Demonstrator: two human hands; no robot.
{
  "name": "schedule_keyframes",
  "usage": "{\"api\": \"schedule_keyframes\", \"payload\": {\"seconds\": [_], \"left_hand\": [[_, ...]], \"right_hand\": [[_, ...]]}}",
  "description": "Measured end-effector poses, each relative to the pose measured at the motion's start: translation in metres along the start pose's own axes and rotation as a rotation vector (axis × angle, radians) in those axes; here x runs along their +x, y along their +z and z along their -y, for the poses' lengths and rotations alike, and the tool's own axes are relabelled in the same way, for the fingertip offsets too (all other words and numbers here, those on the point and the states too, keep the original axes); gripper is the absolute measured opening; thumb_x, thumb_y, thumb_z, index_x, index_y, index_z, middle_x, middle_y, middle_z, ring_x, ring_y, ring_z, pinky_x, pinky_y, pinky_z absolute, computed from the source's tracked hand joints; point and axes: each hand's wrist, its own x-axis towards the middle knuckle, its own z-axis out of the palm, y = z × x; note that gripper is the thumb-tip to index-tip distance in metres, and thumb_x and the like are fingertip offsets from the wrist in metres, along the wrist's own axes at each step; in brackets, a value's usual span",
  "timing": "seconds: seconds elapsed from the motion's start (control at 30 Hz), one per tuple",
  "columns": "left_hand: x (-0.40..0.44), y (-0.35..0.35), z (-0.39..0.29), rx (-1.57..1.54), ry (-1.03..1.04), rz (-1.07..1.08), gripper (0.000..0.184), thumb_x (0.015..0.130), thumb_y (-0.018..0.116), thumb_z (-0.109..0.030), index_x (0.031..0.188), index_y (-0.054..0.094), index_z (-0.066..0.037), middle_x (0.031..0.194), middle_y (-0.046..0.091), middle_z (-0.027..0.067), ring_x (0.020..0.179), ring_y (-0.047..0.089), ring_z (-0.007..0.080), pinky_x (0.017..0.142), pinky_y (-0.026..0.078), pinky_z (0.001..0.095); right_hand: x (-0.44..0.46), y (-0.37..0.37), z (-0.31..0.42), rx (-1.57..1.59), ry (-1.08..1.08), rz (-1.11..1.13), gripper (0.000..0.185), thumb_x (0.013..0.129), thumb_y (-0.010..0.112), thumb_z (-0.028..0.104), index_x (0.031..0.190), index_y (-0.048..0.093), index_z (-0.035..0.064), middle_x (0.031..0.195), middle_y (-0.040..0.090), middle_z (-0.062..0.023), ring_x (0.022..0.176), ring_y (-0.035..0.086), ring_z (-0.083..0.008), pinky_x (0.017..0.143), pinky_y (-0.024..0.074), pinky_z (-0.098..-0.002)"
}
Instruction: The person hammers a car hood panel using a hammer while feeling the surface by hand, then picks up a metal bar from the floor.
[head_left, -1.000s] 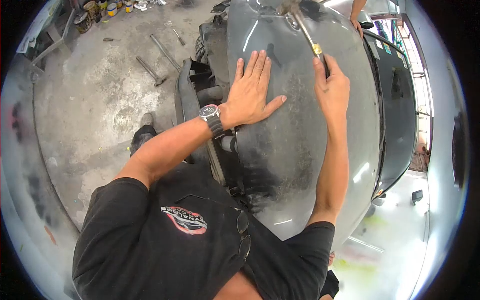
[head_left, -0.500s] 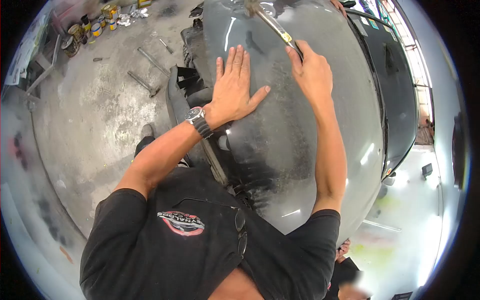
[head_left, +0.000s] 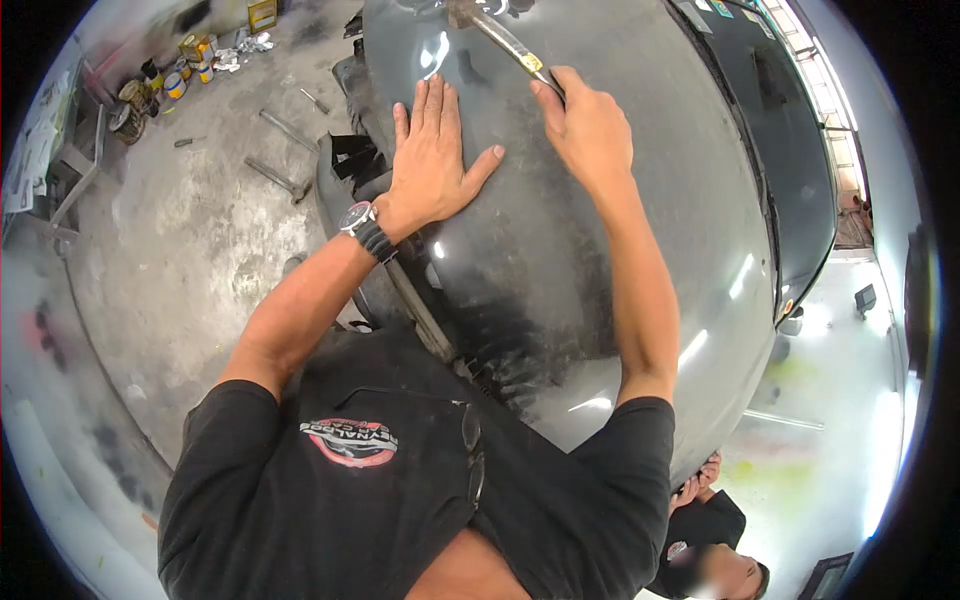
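Note:
My left hand [head_left: 428,160] lies flat on a dark grey car hood [head_left: 540,250], fingers stretched forward and thumb spread to the side. My right hand [head_left: 592,125] is wrapped round the dark handle end of a hammer [head_left: 510,45]. Its bright metal shaft carries a yellow sticker and points up and left. The hammer's head is blurred near the top edge, over the hood ahead of my left hand; whether it touches the metal I cannot tell. Dull, dusty patches and a dark smear mark the hood.
Another person [head_left: 715,530] grips the hood's edge at the lower right. The windshield [head_left: 775,120] lies to the right. Several tools, including a hammer [head_left: 280,178], lie on the concrete floor [head_left: 190,290] at left. Paint cans [head_left: 175,85] stand farther back. Black bumper parts [head_left: 350,165] are along the hood's front.
The view has shifted, so the hood and both hands appear farther left. My left hand stays flat and my right hand keeps the hammer. More of the other person shows at lower right.

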Motion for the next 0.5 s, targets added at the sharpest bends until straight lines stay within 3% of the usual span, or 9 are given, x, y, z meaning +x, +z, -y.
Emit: {"api": "schedule_keyframes", "payload": {"seconds": [0.5], "left_hand": [[-0.038,-0.006,-0.002,-0.068,-0.016,0.01,0.098,0.099,0.06,-0.054,0.159,0.023,0.014,0.168,0.018,0.036,0.159,0.012,0.049,0.125,0.011,0.0649]], "right_hand": [[-0.019,-0.004,0.004,-0.056,-0.055,-0.001,0.032,0.104,0.061,0.041,0.112,0.066,0.0104,0.074,0.07,-0.0167,0.073,0.069,-0.0422,0.066,0.0511,-0.0532]]}}
